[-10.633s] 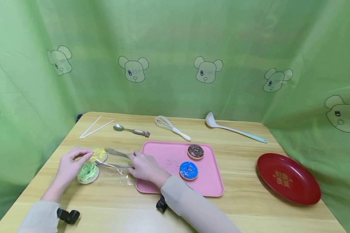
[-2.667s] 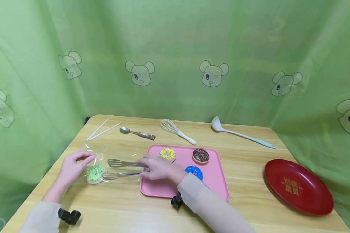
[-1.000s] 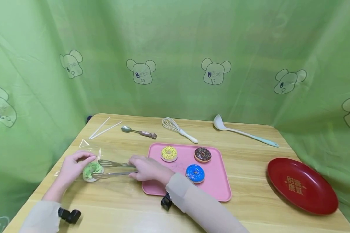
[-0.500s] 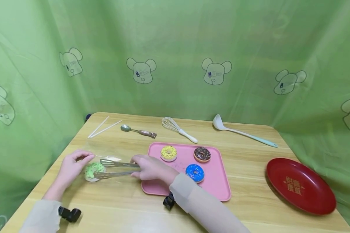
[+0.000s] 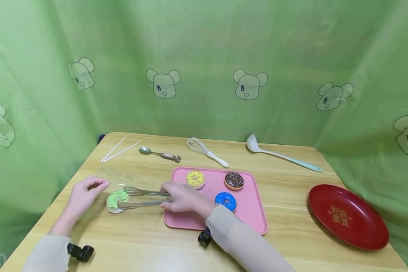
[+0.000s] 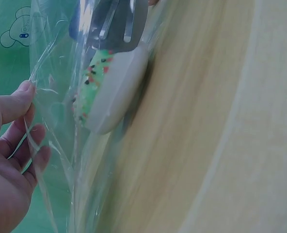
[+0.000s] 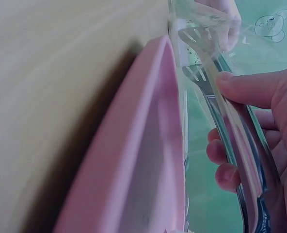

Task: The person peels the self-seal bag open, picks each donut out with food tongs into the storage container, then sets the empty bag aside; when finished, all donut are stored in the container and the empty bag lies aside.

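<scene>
My left hand (image 5: 85,196) pinches the edge of a clear plastic bag (image 6: 61,145) between thumb and index finger, at the left of the table. A green-frosted donut (image 5: 117,200) with sprinkles is seen through the film; in the left wrist view it stands tilted (image 6: 112,92). My right hand (image 5: 185,197) grips metal tongs (image 5: 146,204), its fingers wrapped round the arms in the right wrist view. The slotted tong ends (image 6: 117,24) reach to the donut's right part. Whether both ends touch it I cannot tell.
A pink tray (image 5: 248,211) under my right hand carries yellow (image 5: 195,178), chocolate (image 5: 234,181) and blue (image 5: 226,201) donuts. Behind lie two white sticks (image 5: 122,152), a spoon (image 5: 159,154), a whisk (image 5: 207,152) and a ladle (image 5: 282,155). A red plate (image 5: 348,215) stands right.
Since the first frame, the yellow donut has come from beside my left hand onto the tray. Over the last half second, the green donut and tongs have shifted right; my left hand stays put.
</scene>
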Action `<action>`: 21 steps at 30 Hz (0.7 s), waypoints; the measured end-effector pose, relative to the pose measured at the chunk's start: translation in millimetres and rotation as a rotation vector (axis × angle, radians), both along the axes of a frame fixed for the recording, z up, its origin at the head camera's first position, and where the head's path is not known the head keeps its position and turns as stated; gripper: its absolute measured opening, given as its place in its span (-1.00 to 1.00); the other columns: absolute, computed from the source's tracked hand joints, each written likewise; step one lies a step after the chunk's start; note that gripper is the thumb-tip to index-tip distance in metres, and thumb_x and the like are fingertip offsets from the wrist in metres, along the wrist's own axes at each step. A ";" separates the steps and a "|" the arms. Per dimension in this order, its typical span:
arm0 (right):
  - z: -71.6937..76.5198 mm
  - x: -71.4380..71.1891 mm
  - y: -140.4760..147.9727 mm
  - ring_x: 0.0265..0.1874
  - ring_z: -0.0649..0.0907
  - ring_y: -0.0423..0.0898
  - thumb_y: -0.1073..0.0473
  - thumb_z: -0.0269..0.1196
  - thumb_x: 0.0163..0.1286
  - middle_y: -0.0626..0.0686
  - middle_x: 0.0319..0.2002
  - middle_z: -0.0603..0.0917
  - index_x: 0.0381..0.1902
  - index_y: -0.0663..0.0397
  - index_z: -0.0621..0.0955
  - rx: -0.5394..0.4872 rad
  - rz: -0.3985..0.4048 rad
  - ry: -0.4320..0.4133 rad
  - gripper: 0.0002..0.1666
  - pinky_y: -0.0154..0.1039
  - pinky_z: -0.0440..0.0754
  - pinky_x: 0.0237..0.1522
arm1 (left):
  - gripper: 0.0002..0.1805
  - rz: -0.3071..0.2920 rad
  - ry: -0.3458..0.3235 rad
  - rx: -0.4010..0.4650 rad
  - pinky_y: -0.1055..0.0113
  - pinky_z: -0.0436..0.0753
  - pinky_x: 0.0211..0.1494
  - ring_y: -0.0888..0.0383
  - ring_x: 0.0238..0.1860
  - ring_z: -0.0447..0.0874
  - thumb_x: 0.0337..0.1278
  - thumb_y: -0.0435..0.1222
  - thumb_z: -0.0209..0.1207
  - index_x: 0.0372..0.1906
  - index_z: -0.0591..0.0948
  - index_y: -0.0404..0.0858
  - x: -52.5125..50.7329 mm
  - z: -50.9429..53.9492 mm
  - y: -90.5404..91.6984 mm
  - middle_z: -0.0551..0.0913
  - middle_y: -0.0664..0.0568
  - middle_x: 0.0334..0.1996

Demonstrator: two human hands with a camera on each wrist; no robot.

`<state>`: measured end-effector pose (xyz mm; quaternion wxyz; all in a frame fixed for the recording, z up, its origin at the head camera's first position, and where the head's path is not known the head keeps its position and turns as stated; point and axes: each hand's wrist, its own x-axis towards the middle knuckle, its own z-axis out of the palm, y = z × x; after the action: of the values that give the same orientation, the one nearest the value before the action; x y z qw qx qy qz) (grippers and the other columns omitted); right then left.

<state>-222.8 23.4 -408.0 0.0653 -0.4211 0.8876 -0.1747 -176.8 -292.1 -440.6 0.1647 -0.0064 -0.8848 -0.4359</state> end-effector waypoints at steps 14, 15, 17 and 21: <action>6.8 0.9 34.9 -0.41 0.49 -0.24 -0.03 0.29 0.23 -0.05 -0.32 0.56 -0.12 0.07 0.52 -0.061 -0.008 0.009 -0.62 -0.38 0.51 -0.35 | -0.71 0.012 0.044 0.023 0.65 0.47 -0.23 0.41 -0.29 0.49 0.13 -0.20 0.25 -0.18 0.64 -0.35 0.7 -1.8 1.6 0.64 -0.13 -0.24; 6.6 1.3 37.4 -0.42 0.49 -0.24 -0.03 0.29 0.23 -0.05 -0.33 0.56 -0.12 0.07 0.52 -0.064 -0.004 0.012 -0.62 -0.38 0.51 -0.36 | -0.72 0.014 0.045 0.023 0.65 0.47 -0.23 0.41 -0.29 0.49 0.12 -0.20 0.25 -0.19 0.64 -0.35 0.4 -2.8 1.5 0.64 -0.12 -0.24; 6.3 2.7 42.7 -0.41 0.50 -0.23 -0.02 0.29 0.23 -0.06 -0.32 0.57 -0.12 0.07 0.52 -0.068 0.002 0.016 -0.62 -0.39 0.51 -0.36 | -0.72 0.016 0.048 0.019 0.65 0.47 -0.23 0.40 -0.30 0.49 0.12 -0.20 0.25 -0.19 0.64 -0.34 -0.3 -4.6 1.3 0.63 -0.09 -0.24; 7.1 7.7 55.6 -0.40 0.50 -0.22 -0.02 0.29 0.23 -0.05 -0.31 0.58 -0.11 0.04 0.52 -0.073 -0.008 0.033 -0.64 -0.38 0.52 -0.35 | -0.72 0.008 0.056 0.015 0.64 0.47 -0.23 0.41 -0.29 0.50 0.13 -0.19 0.24 -0.19 0.65 -0.34 -2.2 -6.2 1.0 0.64 -0.07 -0.25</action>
<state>-215.1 78.9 -400.9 0.0346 -0.4224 0.8833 -0.2002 -179.0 -291.1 -446.8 0.1913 -0.0138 -0.8765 -0.4416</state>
